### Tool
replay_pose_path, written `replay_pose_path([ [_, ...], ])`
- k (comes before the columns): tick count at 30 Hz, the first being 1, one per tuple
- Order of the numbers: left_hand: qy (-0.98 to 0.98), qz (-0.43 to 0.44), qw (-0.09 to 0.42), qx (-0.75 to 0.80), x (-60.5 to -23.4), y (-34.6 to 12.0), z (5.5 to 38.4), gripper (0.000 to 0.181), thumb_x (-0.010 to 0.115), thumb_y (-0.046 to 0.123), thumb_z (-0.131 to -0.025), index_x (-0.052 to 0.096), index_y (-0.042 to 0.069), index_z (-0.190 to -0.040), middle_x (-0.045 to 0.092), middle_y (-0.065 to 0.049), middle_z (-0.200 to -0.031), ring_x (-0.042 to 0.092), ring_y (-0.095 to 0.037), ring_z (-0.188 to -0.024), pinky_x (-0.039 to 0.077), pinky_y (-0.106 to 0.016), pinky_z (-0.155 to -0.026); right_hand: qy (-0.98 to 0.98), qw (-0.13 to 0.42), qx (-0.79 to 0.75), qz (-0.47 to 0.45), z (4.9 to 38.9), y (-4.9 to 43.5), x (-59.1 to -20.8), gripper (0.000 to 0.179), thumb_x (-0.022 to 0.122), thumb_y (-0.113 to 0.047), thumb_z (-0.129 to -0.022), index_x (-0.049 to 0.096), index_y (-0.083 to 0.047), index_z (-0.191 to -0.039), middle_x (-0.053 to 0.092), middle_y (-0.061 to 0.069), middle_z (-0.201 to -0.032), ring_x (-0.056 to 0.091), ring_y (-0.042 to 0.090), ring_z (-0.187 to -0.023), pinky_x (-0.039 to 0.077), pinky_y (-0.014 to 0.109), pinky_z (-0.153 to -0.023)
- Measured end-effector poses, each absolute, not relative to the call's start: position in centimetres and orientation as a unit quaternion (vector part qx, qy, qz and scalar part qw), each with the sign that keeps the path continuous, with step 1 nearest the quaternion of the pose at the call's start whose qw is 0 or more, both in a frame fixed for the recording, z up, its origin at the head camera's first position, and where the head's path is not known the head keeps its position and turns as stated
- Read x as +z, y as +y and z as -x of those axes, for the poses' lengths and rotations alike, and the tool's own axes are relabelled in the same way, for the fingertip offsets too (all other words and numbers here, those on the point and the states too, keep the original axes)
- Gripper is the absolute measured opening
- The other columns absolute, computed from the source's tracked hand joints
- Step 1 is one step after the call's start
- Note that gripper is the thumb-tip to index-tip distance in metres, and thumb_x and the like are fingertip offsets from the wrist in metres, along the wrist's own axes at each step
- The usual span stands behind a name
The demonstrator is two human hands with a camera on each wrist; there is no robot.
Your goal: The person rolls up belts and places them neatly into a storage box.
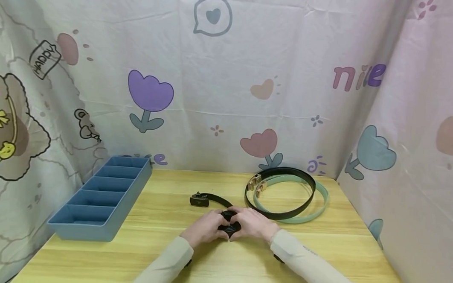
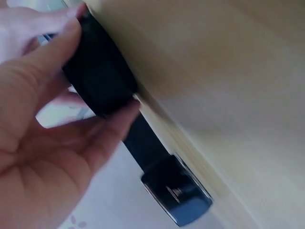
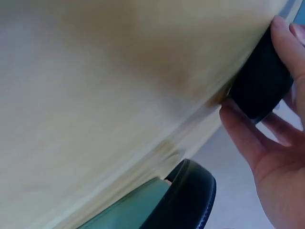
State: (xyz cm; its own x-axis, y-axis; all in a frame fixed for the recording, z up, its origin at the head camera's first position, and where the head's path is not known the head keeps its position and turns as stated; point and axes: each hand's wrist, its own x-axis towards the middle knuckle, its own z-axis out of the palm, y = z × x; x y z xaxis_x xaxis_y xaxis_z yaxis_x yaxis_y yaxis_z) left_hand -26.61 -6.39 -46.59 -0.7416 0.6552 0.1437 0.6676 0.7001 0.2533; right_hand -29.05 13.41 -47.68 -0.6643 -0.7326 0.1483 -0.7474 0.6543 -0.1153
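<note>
A black belt is wound into a tight coil near the middle of the wooden table. My left hand grips the coil from its left side, thumb and fingers curved around it. From the other side my right hand holds the same coil. The belt's loose end runs back and left to a dark rectangular buckle, which also shows below the coil in the left wrist view. In the right wrist view, thumb and fingers press the outer face of the coiled belt.
A blue tray with several compartments stands at the table's left. Behind my right hand lie a looped black belt and a looped mint green belt, both with gold buckles. A printed curtain encloses the back and sides.
</note>
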Motion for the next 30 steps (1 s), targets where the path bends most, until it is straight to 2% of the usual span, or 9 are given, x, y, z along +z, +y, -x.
replay_pose_path([
  [5,-0.909,0.383,0.005,-0.164,-46.6,-7.0,27.0,0.032,0.078,0.031,-0.081,0.076,0.016,-0.109,0.06,-0.014,-0.134,0.061,-0.028,-0.116,0.05,-0.04,-0.098,-0.907,0.018,0.108,-0.407,29.2,13.6,-47.6,0.033,0.08,-0.049,-0.075,0.075,-0.025,-0.097,0.054,0.007,-0.143,0.061,0.022,-0.119,0.049,0.03,-0.098],
  [8,-0.911,0.376,-0.001,-0.168,-46.6,-7.1,27.2,0.034,0.078,0.032,-0.081,0.075,0.017,-0.112,0.058,-0.013,-0.137,0.06,-0.028,-0.12,0.049,-0.04,-0.1,-0.904,0.022,0.122,-0.409,29.2,13.5,-47.7,0.031,0.082,-0.047,-0.074,0.075,-0.024,-0.094,0.052,0.006,-0.144,0.061,0.02,-0.117,0.049,0.029,-0.098],
  [14,-0.923,0.352,0.024,-0.154,-46.8,-7.5,27.4,0.042,0.08,0.029,-0.081,0.071,0.017,-0.12,0.066,-0.005,-0.127,0.06,-0.025,-0.12,0.048,-0.042,-0.101,-0.91,0.03,0.136,-0.39,29.0,13.5,-47.9,0.033,0.084,-0.045,-0.071,0.077,-0.02,-0.09,0.039,0.01,-0.154,0.062,0.023,-0.115,0.05,0.03,-0.096],
  [17,-0.935,0.305,0.066,-0.169,-46.7,-7.7,27.6,0.037,0.08,0.025,-0.08,0.072,0.015,-0.115,0.07,-0.003,-0.115,0.063,-0.022,-0.105,0.051,-0.041,-0.092,-0.919,0.04,0.133,-0.37,29.1,13.5,-48.0,0.031,0.085,-0.046,-0.069,0.075,-0.021,-0.084,0.038,0.012,-0.155,0.059,0.026,-0.121,0.049,0.033,-0.099],
  [21,-0.949,0.209,0.136,-0.191,-46.4,-7.9,27.7,0.023,0.078,0.021,-0.082,0.073,0.01,-0.103,0.066,-0.007,-0.103,0.058,-0.022,-0.093,0.051,-0.039,-0.077,-0.928,0.051,0.112,-0.351,29.4,13.5,-48.2,0.032,0.082,-0.051,-0.07,0.065,-0.024,-0.072,0.047,0.014,-0.148,0.052,0.03,-0.128,0.045,0.039,-0.104],
  [24,-0.956,0.17,0.145,-0.189,-46.3,-8.0,27.7,0.023,0.078,0.02,-0.083,0.072,0.01,-0.103,0.061,-0.008,-0.103,0.054,-0.023,-0.094,0.05,-0.039,-0.077,-0.933,0.054,0.095,-0.342,29.4,13.4,-48.4,0.037,0.08,-0.055,-0.071,0.058,-0.025,-0.068,0.053,0.011,-0.142,0.053,0.028,-0.121,0.047,0.037,-0.098],
  [27,-0.959,0.163,0.123,-0.195,-46.4,-7.9,27.6,0.023,0.078,0.02,-0.083,0.073,0.011,-0.103,0.063,-0.007,-0.1,0.053,-0.023,-0.093,0.049,-0.039,-0.079,-0.938,0.06,0.08,-0.332,29.4,13.2,-48.5,0.039,0.077,-0.058,-0.072,0.057,-0.025,-0.069,0.055,0.009,-0.137,0.054,0.025,-0.113,0.05,0.033,-0.085],
  [30,-0.961,0.145,0.111,-0.209,-46.4,-7.8,27.5,0.016,0.077,0.023,-0.084,0.073,0.011,-0.094,0.065,-0.006,-0.095,0.053,-0.024,-0.091,0.047,-0.039,-0.078,-0.941,0.067,0.063,-0.327,29.3,12.9,-48.7,0.04,0.074,-0.062,-0.074,0.058,-0.025,-0.071,0.057,0.009,-0.132,0.055,0.024,-0.108,0.05,0.031,-0.076],
])
